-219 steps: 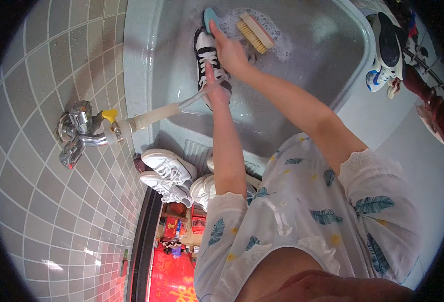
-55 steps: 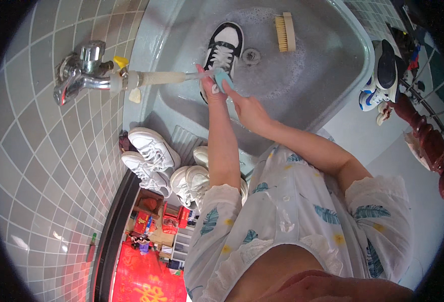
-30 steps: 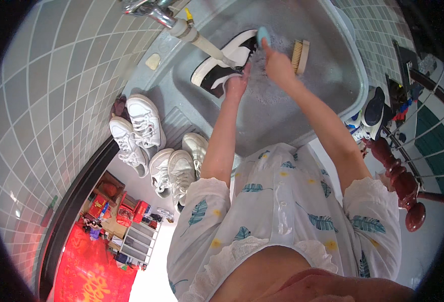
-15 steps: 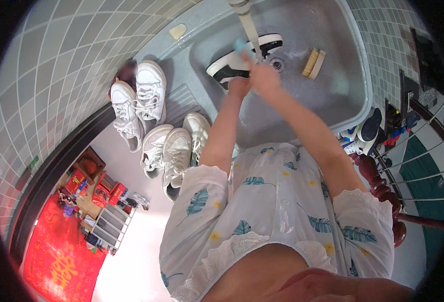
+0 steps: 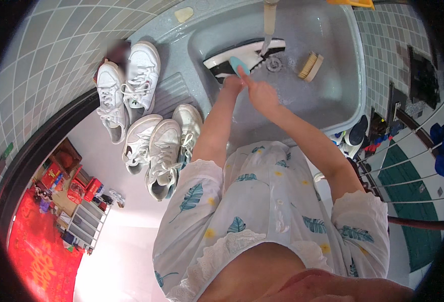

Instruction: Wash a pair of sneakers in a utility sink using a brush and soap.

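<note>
A black-and-white shoe (image 5: 248,52) lies on its side in the grey sink (image 5: 335,85), under the tap (image 5: 269,20), from which water runs onto its right end. My left hand (image 5: 233,83) is closed on the shoe's near edge, fingers partly hidden. In my right hand (image 5: 262,96) is a light-blue brush (image 5: 238,65), pressed against the shoe's side just beyond my left hand. Its bristles are hidden. Right of the drain (image 5: 274,64) rests a wooden scrubbing brush (image 5: 310,67) with pale bristles.
White sneakers (image 5: 142,70) stand on the ribbed drainboard (image 5: 174,90) at the left, with several more white sneakers (image 5: 162,146) nearer me. A pale soap bar (image 5: 183,14) sits on the sink's far ledge. Other shoes (image 5: 357,132) are beyond the sink's right rim.
The light-blue brush has moved nearer me across the shoe's side. The shoe is tipped a little differently. My whole view has shifted slightly, bringing a yellow object in at the top.
</note>
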Demonstrator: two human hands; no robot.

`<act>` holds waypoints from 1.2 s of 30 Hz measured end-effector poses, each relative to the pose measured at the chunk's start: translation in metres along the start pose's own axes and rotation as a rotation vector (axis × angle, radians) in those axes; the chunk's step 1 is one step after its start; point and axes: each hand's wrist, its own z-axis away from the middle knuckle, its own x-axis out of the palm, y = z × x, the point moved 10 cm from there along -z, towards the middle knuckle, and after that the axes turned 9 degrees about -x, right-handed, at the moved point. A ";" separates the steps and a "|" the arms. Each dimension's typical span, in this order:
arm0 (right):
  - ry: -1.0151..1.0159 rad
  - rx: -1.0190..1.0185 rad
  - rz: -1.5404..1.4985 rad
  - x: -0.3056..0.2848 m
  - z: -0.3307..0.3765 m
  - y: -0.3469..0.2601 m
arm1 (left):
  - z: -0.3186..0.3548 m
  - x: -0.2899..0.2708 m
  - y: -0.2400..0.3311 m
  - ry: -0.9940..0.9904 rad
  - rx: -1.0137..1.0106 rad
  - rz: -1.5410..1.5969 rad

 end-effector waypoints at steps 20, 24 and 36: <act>-0.163 -0.654 0.593 -0.047 -0.027 0.062 | -0.011 -0.011 -0.024 0.428 0.271 0.172; -0.190 -0.642 0.443 -0.029 -0.045 0.019 | 0.006 -0.029 0.004 0.485 0.304 0.240; -0.166 -0.772 0.507 -0.042 -0.071 -0.026 | 0.001 -0.018 0.003 0.453 0.345 0.075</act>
